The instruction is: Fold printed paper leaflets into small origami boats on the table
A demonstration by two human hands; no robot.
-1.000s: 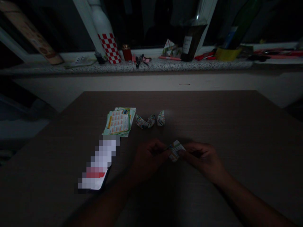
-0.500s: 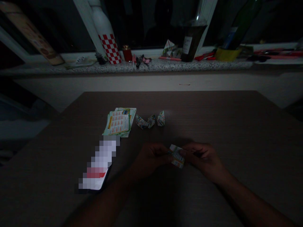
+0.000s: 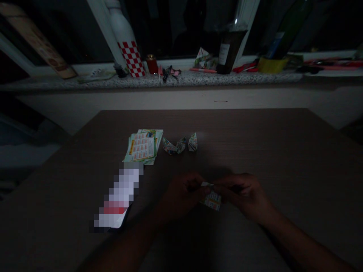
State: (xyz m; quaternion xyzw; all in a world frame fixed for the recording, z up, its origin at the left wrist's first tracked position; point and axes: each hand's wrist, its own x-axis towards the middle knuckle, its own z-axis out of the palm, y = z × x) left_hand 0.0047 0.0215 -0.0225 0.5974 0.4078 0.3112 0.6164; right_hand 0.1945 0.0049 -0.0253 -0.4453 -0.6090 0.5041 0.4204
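Both my hands pinch one small folded piece of printed paper (image 3: 213,201) above the table, in front of me. My left hand (image 3: 185,192) grips its left side between thumb and fingers. My right hand (image 3: 245,190) is closed on the upper right edge. Beyond them, folded paper shapes (image 3: 193,142) in similar print stand in a short row on the table. To their left lies a stack of printed calendar-like cards (image 3: 141,146). The fingertips behind the paper are partly hidden, and the light is dim.
A phone (image 3: 119,198), its screen blurred out, lies left of my hands on the brown table (image 3: 255,139). Behind the table, a stone window sill (image 3: 195,78) bears a red-checked white bottle (image 3: 130,53), a dark plastic cup (image 3: 228,53), a yellow container (image 3: 272,65) and small clutter.
The paper has tipped and moved slightly down towards me. Both thumbs have come closer together along its upper edge. The cards, phone and folded shapes have stayed put.
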